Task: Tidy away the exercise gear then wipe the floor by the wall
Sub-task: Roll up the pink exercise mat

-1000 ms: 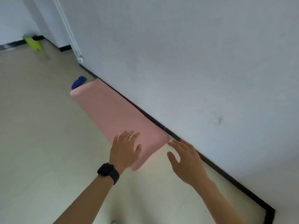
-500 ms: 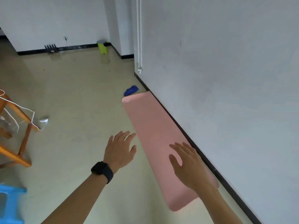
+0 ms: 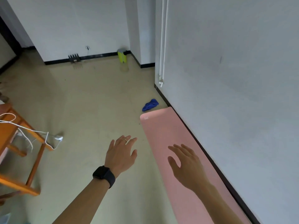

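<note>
A pink exercise mat (image 3: 163, 130) lies flat on the floor along the grey wall (image 3: 234, 78), its far end near a crumpled blue cloth (image 3: 150, 105). My left hand (image 3: 122, 155), with a ring and a black watch on the wrist, hovers open over bare floor just left of the mat. My right hand (image 3: 186, 165) is spread open above the mat's middle; whether it touches the mat I cannot tell. Neither hand holds anything.
An orange wooden frame (image 3: 24, 143) with a white cable (image 3: 32, 131) draped over it stands at the left. A yellow-green bin (image 3: 122, 55) sits in the far corner, a dark rack (image 3: 74, 58) by the back wall. White pipes (image 3: 162, 41) run down the wall.
The view has swung left and up the room, so the mat now runs lengthwise beside the wall. My left hand has come off the mat's near end; my right hand is now over the mat.
</note>
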Available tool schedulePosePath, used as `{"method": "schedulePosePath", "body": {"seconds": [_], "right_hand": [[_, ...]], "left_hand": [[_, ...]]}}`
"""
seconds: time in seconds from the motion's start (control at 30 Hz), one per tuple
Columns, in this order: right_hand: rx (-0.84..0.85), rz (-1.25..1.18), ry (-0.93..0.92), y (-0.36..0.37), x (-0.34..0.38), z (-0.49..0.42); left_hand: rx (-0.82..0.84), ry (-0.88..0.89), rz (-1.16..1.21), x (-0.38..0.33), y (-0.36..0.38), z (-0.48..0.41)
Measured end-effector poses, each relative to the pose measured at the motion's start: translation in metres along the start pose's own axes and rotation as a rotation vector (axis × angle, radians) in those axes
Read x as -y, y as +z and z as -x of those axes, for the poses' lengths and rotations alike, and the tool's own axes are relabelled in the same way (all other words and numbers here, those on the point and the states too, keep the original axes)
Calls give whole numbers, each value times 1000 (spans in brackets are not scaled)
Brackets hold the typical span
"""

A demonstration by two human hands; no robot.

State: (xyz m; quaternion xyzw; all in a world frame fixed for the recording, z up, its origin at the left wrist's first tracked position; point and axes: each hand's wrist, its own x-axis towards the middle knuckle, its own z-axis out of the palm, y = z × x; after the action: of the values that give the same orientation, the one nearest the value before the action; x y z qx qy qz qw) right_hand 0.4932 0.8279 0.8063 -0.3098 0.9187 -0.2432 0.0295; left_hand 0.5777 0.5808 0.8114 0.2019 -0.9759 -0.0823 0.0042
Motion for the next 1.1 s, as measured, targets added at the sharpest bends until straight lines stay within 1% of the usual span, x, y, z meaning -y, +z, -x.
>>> {"method": "schedulePosePath", "body": {"seconds": [0.13,0.3,0.43,0.57,0.77,0.93,1.1], "right_hand": [[35,4,-34,14,10,-101],[63,65,-58,52,24,-232],[41,121,-32,88,41,-337],[11,136,24,111,66,-436],[18,129,126,140,85,-549],[156,156,221,181,70,-640],[265,78,362,232,37,-734]], "left_hand": [[-3,-25,21,35,-10,-79],[-2,-43,-3,103,-10,-185],[-20,5,-26,162,-15,-284],[-27,54,4,215,-28,-384],[65,103,-4,267,-32,-513],[178,154,-36,290,-5,-626],[319,227,-98,301,26,-742]]}}
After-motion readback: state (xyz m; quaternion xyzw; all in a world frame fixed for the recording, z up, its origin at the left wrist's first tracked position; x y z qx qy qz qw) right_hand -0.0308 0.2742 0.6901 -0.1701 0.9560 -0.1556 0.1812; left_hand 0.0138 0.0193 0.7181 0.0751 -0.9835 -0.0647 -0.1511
